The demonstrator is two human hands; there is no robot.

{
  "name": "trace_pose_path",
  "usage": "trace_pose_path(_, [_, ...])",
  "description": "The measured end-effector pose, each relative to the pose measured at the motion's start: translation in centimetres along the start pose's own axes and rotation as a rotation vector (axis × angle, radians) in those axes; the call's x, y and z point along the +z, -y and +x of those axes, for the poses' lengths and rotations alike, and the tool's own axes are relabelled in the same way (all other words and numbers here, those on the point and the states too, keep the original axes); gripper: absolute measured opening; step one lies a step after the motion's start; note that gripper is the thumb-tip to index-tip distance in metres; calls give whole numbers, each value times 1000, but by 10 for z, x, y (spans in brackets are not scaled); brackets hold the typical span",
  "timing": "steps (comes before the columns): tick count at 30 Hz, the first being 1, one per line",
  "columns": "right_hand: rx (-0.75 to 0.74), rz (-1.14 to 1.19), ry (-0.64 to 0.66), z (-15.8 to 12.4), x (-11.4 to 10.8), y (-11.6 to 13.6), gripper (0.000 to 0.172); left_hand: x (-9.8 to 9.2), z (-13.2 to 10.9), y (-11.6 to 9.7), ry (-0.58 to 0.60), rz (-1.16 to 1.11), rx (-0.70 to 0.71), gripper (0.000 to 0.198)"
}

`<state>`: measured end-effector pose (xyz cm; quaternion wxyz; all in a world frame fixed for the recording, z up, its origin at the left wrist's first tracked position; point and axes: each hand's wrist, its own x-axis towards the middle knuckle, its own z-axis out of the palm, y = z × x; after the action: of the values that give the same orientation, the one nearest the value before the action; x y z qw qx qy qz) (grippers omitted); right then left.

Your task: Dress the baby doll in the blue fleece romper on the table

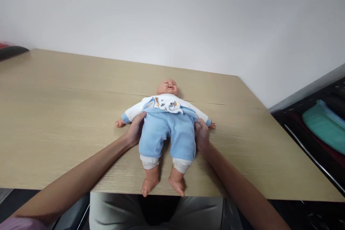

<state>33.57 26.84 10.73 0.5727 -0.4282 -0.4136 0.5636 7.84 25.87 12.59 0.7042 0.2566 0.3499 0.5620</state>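
Doll: baby doll lies on its back on the tabletop, head away from the person, arms spread to either side.
Doll's feet: bare, reaching to the tabletop's near edge and slightly over it.
Doll's clothing: white long-sleeved top with blue cuffs, an elephant bib on the chest, blue trousers with white hems.
Left hand: left hand lies against the doll's hip on the person's left side, just below the doll's sleeve.
Left fingers: fingers curled closed onto the waist edge of the blue trousers, gripping the fleece; thumb hidden under the doll.
Right hand: right hand lies against the doll's opposite hip, level with the left hand.
Right fingers: fingers bent in tight over the side of the blue trousers, fabric held in them.
Behind the doll: bare tabletop with a seam line, then a plain white wall.
Right of the doll: well apart, off the tabletop, a dark shelf with teal cloth.
Below the doll's feet: the person's grey-clad lap.
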Motion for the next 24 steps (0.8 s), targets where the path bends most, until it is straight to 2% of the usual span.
trace_pose_path(2, [-27, 53, 12, 0, -2, 0, 33, 0, -2, -2, 22, -6, 35, 47])
trace_pose_path(5, [-49, 42, 61, 1, -9, 3, 37, -2, -4, -9, 129, -34, 66, 55])
trace_pose_path(7, [-73, -67, 125, 3, -15, 8, 36, -4, -3, -13, 189, -26, 92, 58])
trace_pose_path(9, [-162, -224, 182, 5, -21, 15, 32, -7, -2, -17, 224, 13, 106, 58])
trace_pose_path(12, [-237, -303, 176, 10, -22, 25, 31, -10, 3, -17, 211, 67, 117, 56])
trace_pose_path(18, [-11, -166, 33, 35, -8, 16, 40, -12, 14, -11, 49, 218, 220, 48])
trace_pose_path(21, [26, -222, 0, 46, -3, 9, 45, -11, 15, -13, 82, 228, 210, 45])
trace_pose_path(24, [69, -260, 96, 48, -1, 15, 43, -10, 13, -17, 143, 131, 125, 47])
